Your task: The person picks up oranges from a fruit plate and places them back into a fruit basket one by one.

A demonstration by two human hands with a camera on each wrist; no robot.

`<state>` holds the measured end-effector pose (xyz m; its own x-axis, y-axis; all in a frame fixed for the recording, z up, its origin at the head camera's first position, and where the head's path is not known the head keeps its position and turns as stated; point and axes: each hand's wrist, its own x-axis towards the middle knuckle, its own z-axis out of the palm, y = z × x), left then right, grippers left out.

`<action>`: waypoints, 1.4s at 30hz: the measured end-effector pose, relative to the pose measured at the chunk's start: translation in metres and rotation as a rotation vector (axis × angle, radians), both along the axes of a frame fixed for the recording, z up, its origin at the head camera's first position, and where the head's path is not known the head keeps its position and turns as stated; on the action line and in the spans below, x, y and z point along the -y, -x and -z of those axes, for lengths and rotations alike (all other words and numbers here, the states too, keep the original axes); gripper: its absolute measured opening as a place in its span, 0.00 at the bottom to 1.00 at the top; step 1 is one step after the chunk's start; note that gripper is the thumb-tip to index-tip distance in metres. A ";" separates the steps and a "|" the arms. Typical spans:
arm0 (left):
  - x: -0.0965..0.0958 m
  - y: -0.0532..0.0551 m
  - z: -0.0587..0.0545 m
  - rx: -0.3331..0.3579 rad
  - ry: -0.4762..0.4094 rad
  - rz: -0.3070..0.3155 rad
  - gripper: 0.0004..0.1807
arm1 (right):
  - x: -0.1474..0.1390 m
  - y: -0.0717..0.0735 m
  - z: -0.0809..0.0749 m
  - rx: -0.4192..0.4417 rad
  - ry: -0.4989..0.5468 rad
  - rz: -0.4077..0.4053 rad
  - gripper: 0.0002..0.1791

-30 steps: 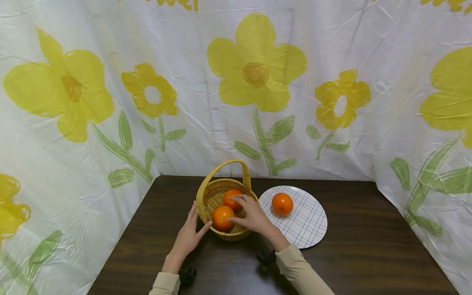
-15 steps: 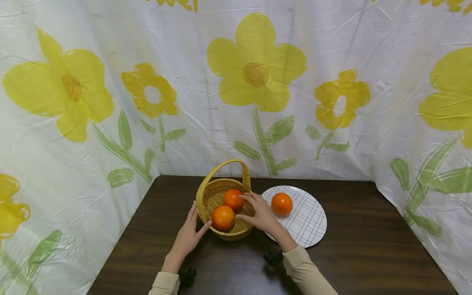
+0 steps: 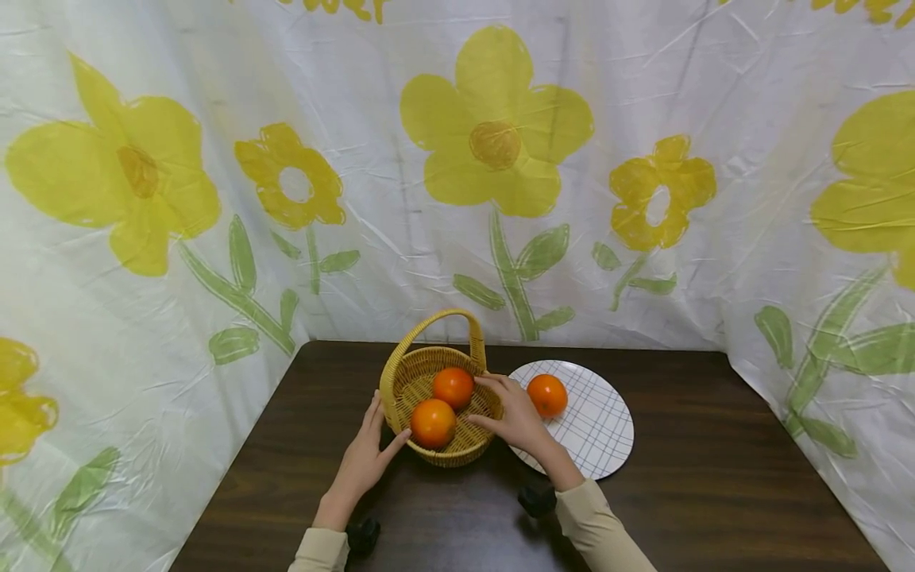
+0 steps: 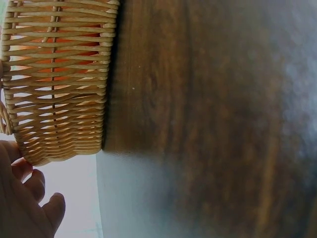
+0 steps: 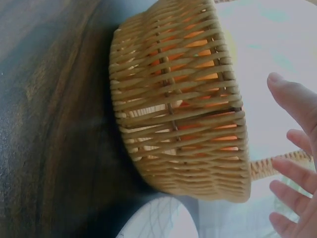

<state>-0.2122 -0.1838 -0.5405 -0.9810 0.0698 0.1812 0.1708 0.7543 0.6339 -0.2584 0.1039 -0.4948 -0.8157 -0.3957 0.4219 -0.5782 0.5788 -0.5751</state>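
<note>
A yellow wicker basket (image 3: 450, 454) with an arched handle (image 3: 429, 319) stands at the back middle of the table. Two round oranges lie inside it, a front orange (image 3: 433, 423) and a rear orange (image 3: 453, 387). My left hand (image 3: 360, 461) rests against the basket's left side, its thumb at the front rim and its fingers extended along the wall. In the left wrist view, several loosely bent fingers (image 4: 34, 186) show beside the wicker. Over the basket's right rim hovers my right hand (image 3: 520, 419), thumb and fingers spread and holding nothing. Through the weave (image 5: 183, 99) orange colour shows.
Right of the basket is a white plate (image 3: 600, 429) with a blue grid pattern, partly behind my right hand. It bears a third orange (image 3: 547, 396). All stand on a dark wooden table (image 3: 715, 477), with a flowered curtain (image 3: 429, 270) close behind.
My right hand has drawn back to the right, away from the oranges in the basket, toward its right rim. The left hand, basket and plate stay put.
</note>
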 end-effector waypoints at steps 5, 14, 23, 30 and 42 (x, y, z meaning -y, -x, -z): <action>-0.001 0.000 0.000 -0.004 -0.002 -0.001 0.45 | -0.006 0.001 0.000 0.015 0.002 0.031 0.36; -0.001 0.002 0.001 -0.019 0.005 -0.009 0.45 | -0.018 0.005 -0.001 0.022 0.025 0.080 0.35; -0.001 0.001 0.001 -0.020 0.000 -0.007 0.45 | -0.032 0.008 0.003 0.023 0.029 0.106 0.34; -0.001 0.001 0.000 0.006 -0.003 -0.003 0.45 | -0.043 0.008 0.005 0.029 0.062 0.129 0.32; 0.000 0.000 0.001 0.001 -0.002 -0.007 0.46 | -0.058 0.014 0.011 -0.069 0.039 0.190 0.31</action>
<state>-0.2121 -0.1837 -0.5418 -0.9816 0.0626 0.1802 0.1647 0.7545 0.6353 -0.2727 0.1618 -0.5059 -0.8431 -0.2192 0.4910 -0.4990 0.6595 -0.5623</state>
